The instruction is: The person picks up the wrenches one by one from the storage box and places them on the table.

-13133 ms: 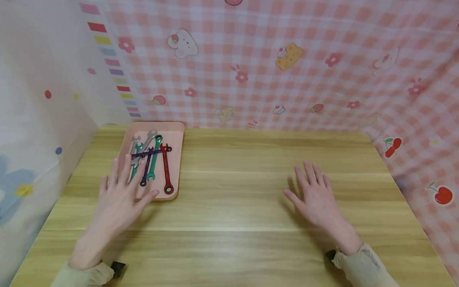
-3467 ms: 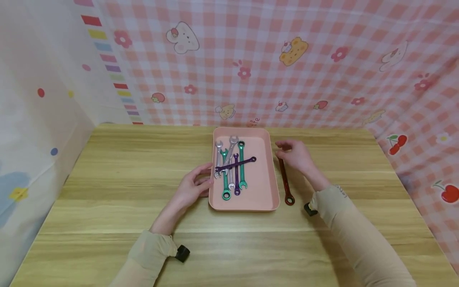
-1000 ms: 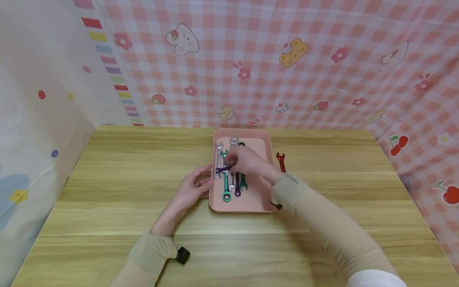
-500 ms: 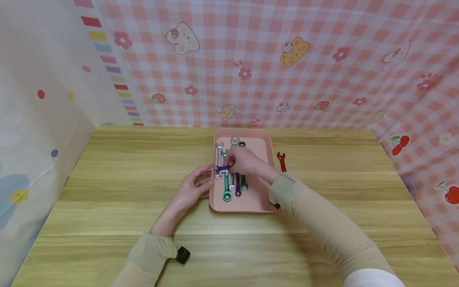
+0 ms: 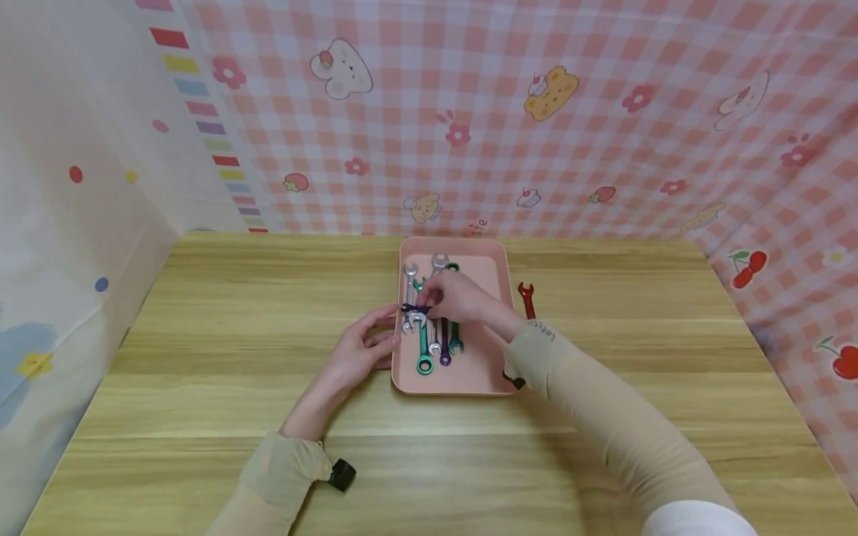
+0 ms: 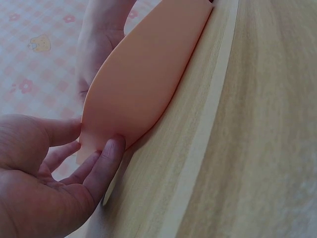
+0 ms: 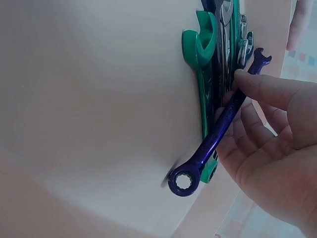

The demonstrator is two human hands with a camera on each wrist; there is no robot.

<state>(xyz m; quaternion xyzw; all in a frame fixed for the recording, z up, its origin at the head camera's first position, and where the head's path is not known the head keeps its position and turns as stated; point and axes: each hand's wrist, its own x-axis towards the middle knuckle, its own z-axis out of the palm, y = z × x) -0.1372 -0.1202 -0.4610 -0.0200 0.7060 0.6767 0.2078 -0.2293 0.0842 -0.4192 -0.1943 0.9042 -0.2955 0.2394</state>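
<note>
The pink tray (image 5: 485, 357) stands at mid-table with several combination wrenches inside. My left hand (image 5: 355, 350) lies against the tray's left side, its fingers and thumb touching the outer wall in the left wrist view. Over the tray, my right hand (image 5: 462, 298) pinches a purple wrench (image 7: 218, 131) by its shaft between thumb and fingers; its ring end points back toward the viewer in the right wrist view. Beneath it lie green wrenches (image 7: 200, 49), silver wrenches (image 5: 410, 279) and a second purple wrench (image 5: 445, 350), partly covered by the hand.
A red wrench (image 5: 526, 299) lies on the wooden table (image 5: 623, 327) just right of the tray, its lower part hidden by my right forearm. Behind the table hangs a pink checked cloth (image 5: 469, 97); a white cloth (image 5: 60, 223) hangs on the left.
The tray has come from the left to the middle, and the red wrench has left it for the table. My right hand has since moved from there into the tray and taken a purple wrench.
</note>
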